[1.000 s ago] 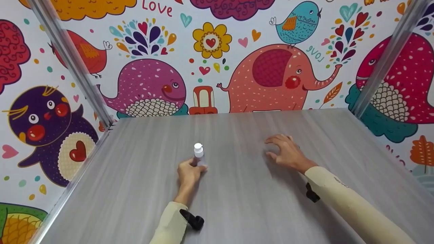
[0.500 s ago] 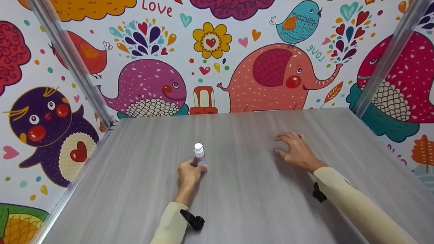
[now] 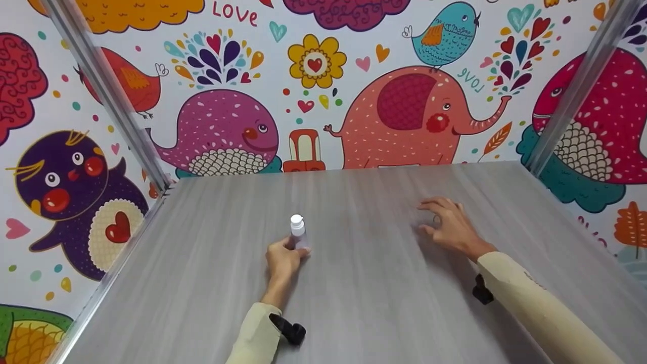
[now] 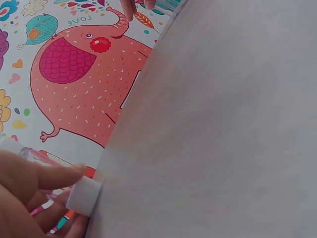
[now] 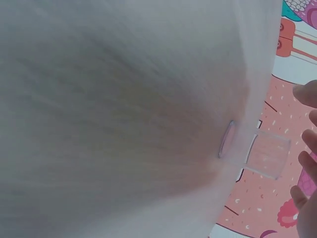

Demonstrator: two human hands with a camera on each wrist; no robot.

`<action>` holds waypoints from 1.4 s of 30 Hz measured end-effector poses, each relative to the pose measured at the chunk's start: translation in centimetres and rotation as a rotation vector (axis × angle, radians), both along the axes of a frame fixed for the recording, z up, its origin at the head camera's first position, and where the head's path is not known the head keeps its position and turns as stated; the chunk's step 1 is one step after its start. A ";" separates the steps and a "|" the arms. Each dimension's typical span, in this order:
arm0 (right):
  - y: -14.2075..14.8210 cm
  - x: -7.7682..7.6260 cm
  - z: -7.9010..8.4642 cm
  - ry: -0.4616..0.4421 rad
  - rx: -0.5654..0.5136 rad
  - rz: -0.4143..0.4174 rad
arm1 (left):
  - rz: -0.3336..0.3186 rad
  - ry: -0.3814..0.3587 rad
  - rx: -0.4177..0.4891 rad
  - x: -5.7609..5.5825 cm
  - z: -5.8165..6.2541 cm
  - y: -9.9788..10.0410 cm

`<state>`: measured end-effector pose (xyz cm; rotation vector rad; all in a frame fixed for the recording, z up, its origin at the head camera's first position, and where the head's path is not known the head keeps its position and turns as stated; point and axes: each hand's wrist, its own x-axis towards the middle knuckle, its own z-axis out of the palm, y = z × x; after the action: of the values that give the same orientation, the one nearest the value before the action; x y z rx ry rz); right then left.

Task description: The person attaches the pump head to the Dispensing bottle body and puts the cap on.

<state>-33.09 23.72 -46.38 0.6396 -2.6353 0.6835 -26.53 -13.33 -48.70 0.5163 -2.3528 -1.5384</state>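
My left hand (image 3: 283, 260) grips a small clear bottle (image 3: 298, 237) with a white top (image 3: 296, 221), upright on the table. In the left wrist view the thumb (image 4: 62, 174) presses along the bottle's side and fingers lie behind it; its white base (image 4: 84, 195) meets the tabletop. To the right, my right hand (image 3: 452, 230) hovers with fingers spread and loosely bent, holding nothing that I can make out. A clear cylindrical cap or cup (image 5: 267, 153) stands near its fingertips (image 5: 309, 139) in the right wrist view, with a gap between. The head view barely shows this clear piece.
The grey wood-grain table (image 3: 343, 308) reaches back to a wall (image 3: 354, 121) printed with cartoon animals. Metal posts (image 3: 113, 101) stand at the back corners. Beside the clear piece a thin oval outline (image 5: 227, 139) shows on the tabletop; whether it is a reflection, I cannot tell.
My right hand has moved to the right, away from the bottle, with its fingers still apart. The left hand and the bottle have stayed in place.
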 end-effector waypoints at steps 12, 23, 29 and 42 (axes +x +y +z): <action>0.9 0.3 -0.6 -0.135 -0.168 -0.075 | -0.002 -0.008 -0.005 0.1 0.1 0.1; 1.3 1.2 -1.2 -0.232 -0.319 -0.207 | -0.006 -0.006 -0.010 0.2 0.0 0.1; 1.2 1.8 -1.3 -0.317 -0.404 -0.274 | -0.007 0.012 -0.022 0.1 -0.1 0.1; 0.7 1.6 -1.6 -0.430 -0.495 -0.355 | -0.007 0.000 -0.011 0.2 -0.1 0.1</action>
<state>-31.46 24.45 -47.98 -0.1307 -2.6663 1.4099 -26.31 -13.23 -48.80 0.5058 -2.3640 -1.5280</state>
